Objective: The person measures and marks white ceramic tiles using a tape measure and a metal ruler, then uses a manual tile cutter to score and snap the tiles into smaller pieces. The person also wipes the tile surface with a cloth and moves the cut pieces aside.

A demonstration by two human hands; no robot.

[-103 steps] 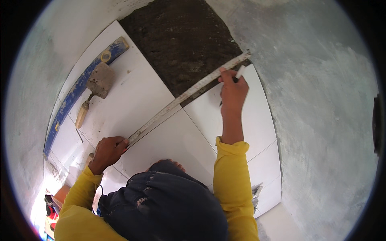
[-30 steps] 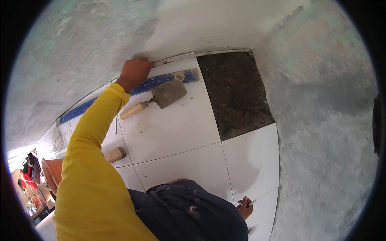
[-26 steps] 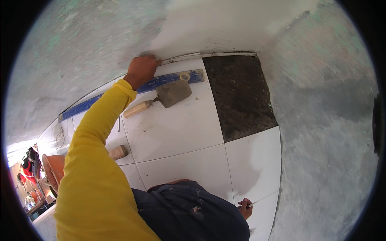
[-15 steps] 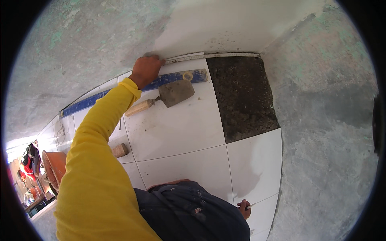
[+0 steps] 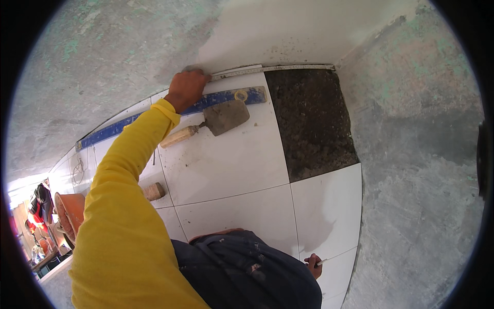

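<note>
My left hand (image 5: pixel 186 90), in a yellow sleeve, is closed at the foot of the far wall on the near end of a measuring tape (image 5: pixel 288 68). The pale tape runs right along the wall base, past a dark square of bare mortar (image 5: pixel 314 123), to the corner. Below my left hand lies a long blue spirit level (image 5: pixel 116 127) on white floor tiles (image 5: pixel 231 165). A wooden-handled trowel (image 5: pixel 226 117) rests against its near side. At the lower right, partly hidden by my dark clothing, my right hand (image 5: pixel 313 267) grips a thin pale pencil-like stick (image 5: pixel 322 262).
A grey plastered wall (image 5: pixel 411 206) bounds the tiles on the right. To the left are a short cylindrical wooden piece (image 5: pixel 153 192), a loop of thin wire (image 5: pixel 78 172) and an orange bucket (image 5: pixel 69 213). Clothes and clutter (image 5: pixel 41 221) show at the far left.
Almost nothing differs. The view has shifted very slightly; both hands keep their hold, and the tape, level and trowel lie as before.
</note>
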